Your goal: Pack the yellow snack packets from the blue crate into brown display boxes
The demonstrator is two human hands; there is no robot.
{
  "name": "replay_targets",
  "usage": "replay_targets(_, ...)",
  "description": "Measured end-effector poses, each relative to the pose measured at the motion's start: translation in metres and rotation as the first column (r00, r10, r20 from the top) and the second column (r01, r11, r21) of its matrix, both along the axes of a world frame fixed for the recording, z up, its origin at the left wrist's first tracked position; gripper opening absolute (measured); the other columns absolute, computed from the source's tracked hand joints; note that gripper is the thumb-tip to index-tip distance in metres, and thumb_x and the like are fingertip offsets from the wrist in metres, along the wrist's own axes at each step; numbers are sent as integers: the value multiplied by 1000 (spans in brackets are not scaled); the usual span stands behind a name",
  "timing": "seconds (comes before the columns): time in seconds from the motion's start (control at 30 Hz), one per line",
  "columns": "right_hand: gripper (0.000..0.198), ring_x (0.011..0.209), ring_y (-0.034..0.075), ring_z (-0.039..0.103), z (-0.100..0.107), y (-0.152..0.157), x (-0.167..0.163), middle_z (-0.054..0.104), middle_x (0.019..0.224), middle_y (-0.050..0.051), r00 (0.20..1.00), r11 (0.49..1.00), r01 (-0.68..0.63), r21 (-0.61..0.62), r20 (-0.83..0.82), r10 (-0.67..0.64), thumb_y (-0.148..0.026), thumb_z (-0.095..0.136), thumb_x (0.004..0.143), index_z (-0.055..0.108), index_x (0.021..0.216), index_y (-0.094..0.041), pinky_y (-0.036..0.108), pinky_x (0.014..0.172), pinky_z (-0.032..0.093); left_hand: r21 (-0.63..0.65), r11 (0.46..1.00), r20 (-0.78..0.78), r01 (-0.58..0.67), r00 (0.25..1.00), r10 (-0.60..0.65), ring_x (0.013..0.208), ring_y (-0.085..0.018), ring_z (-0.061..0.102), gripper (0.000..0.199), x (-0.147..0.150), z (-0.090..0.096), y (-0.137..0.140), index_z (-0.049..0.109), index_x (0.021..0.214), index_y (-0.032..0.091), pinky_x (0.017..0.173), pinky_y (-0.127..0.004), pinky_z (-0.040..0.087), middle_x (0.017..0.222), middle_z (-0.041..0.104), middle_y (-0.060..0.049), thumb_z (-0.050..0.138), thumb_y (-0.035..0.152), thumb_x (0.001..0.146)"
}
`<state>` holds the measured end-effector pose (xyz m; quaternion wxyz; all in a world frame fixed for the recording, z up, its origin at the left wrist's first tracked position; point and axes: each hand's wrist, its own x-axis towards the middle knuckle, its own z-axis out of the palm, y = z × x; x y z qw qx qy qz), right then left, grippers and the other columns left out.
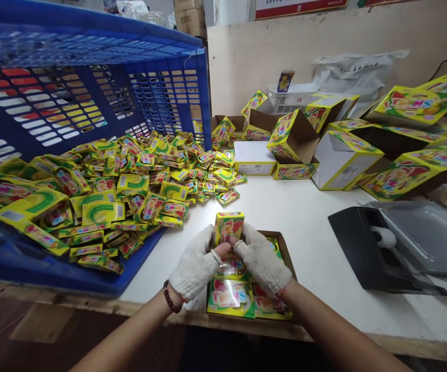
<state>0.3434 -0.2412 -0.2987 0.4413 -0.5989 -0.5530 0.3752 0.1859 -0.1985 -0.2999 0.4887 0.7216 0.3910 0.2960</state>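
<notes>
Between my two gloved hands a small yellow candy box point(229, 223) stands upright, its printed face toward me. My left hand point(198, 261) grips its left side and my right hand point(264, 261) its right, both thumbs near its lower front. White fingerless-style gloves cover both hands, with the thumb tips bare. Just below lies an open brown display carton point(288, 250) holding several similar boxes laid flat, such as a candy box point(229, 297) at its front left. My hands and forearms hide part of the carton.
A blue plastic crate point(130, 281) lies on its side at left, with a heap of small candy boxes point(103, 212) spilling onto the white table point(304, 217). Larger yellow cartons point(293, 137) stand along the back. A black tape dispenser point(357, 248) sits at right.
</notes>
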Motion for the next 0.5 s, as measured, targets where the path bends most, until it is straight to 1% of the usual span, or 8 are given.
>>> replay_targets(0.07, 30, 89, 19, 63, 3, 5, 11, 69, 101, 5, 997, 999, 8, -38, 72, -6, -24, 48, 88, 54, 116, -19, 30, 79, 48, 210, 976, -127, -60, 988, 88, 81, -18, 60, 31, -10, -5, 11, 56, 108, 21, 75, -33, 50, 91, 63, -3, 54, 43, 86)
replay_targets(0.13, 36, 82, 18, 62, 4, 10, 23, 69, 95, 3, 974, 995, 16, -95, 225, 6, -18, 49, 85, 50, 122, -20, 29, 75, 46, 454, 885, -285, -102, 924, 253, 84, -20, 59, 28, -26, -6, 32, 56, 107, 19, 78, -34, 49, 94, 61, -5, 53, 38, 86)
replay_targets(0.17, 37, 81, 18, 62, 2, 12, 28, 69, 94, 3, 951, 993, 8, -117, 307, 28, -15, 50, 84, 51, 121, -20, 29, 75, 45, 552, 830, -377, -79, 865, 332, 87, -22, 59, 25, -34, -6, 44, 57, 104, 18, 80, -36, 49, 96, 60, -7, 52, 34, 86)
replay_targets(0.23, 30, 86, 19, 61, -1, 19, 32, 68, 96, 5, 891, 989, -63, -131, 439, 115, -12, 50, 84, 57, 112, -20, 29, 78, 43, 668, 741, -555, 61, 704, 442, 97, -27, 57, 22, -47, -4, 68, 59, 102, 17, 85, -41, 46, 104, 59, -12, 51, 25, 83)
replay_targets(0.3, 21, 91, 19, 60, -6, 25, 30, 67, 99, 7, 827, 982, -148, -118, 530, 188, -12, 52, 86, 64, 101, -18, 29, 81, 42, 677, 692, -691, 252, 542, 478, 110, -33, 51, 32, -53, -4, 89, 59, 110, 17, 92, -47, 41, 115, 58, -15, 51, 18, 80)
replay_targets(0.33, 17, 91, 18, 59, -9, 28, 27, 65, 98, 8, 802, 980, -164, -111, 564, 198, -14, 53, 87, 67, 97, -17, 29, 81, 42, 657, 677, -734, 333, 486, 474, 115, -34, 48, 37, -54, -6, 98, 58, 115, 18, 95, -50, 38, 119, 58, -14, 51, 15, 78)
replay_targets(0.4, 13, 87, 17, 58, -13, 33, 20, 63, 96, 8, 757, 985, -148, -92, 630, 173, -18, 57, 87, 70, 87, -16, 28, 78, 42, 613, 665, -784, 427, 428, 449, 118, -33, 46, 43, -52, -9, 112, 57, 118, 20, 98, -52, 33, 119, 59, -13, 49, 11, 77)
replay_targets(0.5, 17, 83, 18, 56, -17, 36, 14, 61, 94, 8, 665, 993, -113, -41, 739, 106, -27, 62, 86, 72, 77, -17, 29, 72, 41, 603, 677, -793, 422, 412, 449, 107, -32, 51, 39, -46, -11, 123, 59, 114, 17, 90, -49, 35, 108, 61, -15, 46, 9, 79)
